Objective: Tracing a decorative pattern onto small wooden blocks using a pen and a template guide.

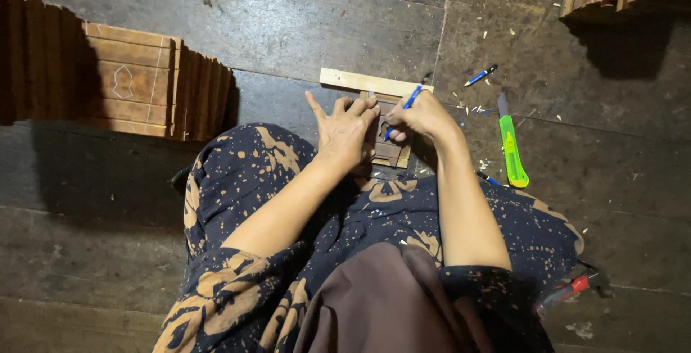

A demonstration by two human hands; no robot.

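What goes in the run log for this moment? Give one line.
left hand: pressing small wooden piece flat | right hand: holding blue pen on it | green utility knife: floor, right

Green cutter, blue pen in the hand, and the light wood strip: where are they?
Green cutter [512,150]: head view, middle of its handle.
Blue pen [409,101]: head view, upper barrel above the right hand [421,117].
Wood strip [356,81]: head view, left half of its face.

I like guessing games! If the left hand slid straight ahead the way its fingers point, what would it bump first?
Probably the pale wooden strip. The left hand lies flat on a small brown wood piece, fingers pointing at the strip just ahead.
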